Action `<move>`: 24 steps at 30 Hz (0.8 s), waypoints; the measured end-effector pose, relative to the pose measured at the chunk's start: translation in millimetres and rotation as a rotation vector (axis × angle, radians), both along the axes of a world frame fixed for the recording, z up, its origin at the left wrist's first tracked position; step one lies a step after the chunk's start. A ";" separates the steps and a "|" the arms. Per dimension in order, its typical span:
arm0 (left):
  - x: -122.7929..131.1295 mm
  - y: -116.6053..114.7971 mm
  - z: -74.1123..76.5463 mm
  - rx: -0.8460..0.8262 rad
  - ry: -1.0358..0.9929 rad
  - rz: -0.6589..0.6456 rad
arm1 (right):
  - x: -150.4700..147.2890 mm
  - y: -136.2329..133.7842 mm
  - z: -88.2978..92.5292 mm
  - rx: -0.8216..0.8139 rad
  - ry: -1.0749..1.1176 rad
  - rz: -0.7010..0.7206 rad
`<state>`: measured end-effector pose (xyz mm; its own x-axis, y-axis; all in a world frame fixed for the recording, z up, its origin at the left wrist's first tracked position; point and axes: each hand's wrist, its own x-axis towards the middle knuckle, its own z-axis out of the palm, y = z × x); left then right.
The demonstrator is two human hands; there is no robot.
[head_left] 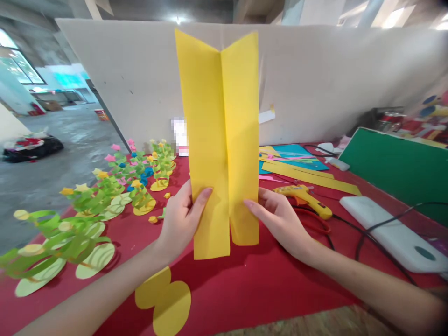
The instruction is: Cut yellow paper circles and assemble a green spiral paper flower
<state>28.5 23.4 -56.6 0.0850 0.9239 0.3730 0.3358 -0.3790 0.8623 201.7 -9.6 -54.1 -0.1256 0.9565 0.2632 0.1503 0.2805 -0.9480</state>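
A tall sheet of yellow paper (206, 126), creased lengthwise down its middle, stands upright in front of me between both hands. My left hand (180, 219) grips its lower left edge, thumb on the near face and fingers behind. On the lower right edge, my right hand (280, 217) pinches the sheet the same way. Below the crease's end the two halves part at the bottom. Near my left forearm, yellow rounded paper cutouts (171, 305) lie on the red tabletop (245, 289).
Green spiral paper plants (87, 200) crowd the left side. At right are a yellow glue gun (304, 198), red-handled scissors (317, 219), a white power bank-like block (392, 233), black cables and a green board (399, 172). Paper strips (311, 177) lie behind; a pale panel (140, 74) stands at the back.
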 end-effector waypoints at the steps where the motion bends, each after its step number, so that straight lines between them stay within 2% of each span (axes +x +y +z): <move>1: -0.5 -1.0 0.3 0.021 0.024 0.016 | -1.3 0.9 -0.5 -0.017 0.028 -0.006; 5: 0.0 -3.6 -1.2 0.053 0.080 0.038 | -4.3 2.5 -5.4 -0.028 0.091 -0.088; 10: 2.8 -3.7 -1.7 0.027 0.059 0.003 | -3.9 1.5 -8.6 -0.015 0.106 -0.088; 15: 4.8 -5.6 0.4 -0.006 0.031 -0.026 | -4.0 0.9 -8.9 0.019 0.047 -0.134; 24: 4.9 -6.6 -7.1 -0.022 0.078 0.025 | -1.9 3.8 -6.9 0.013 -0.053 -0.164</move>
<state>33.4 16.8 -63.7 0.0894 0.9340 0.3459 0.4111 -0.3509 0.8414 199.8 -5.8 -61.1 0.0175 0.9620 0.2726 0.2448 0.2602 -0.9340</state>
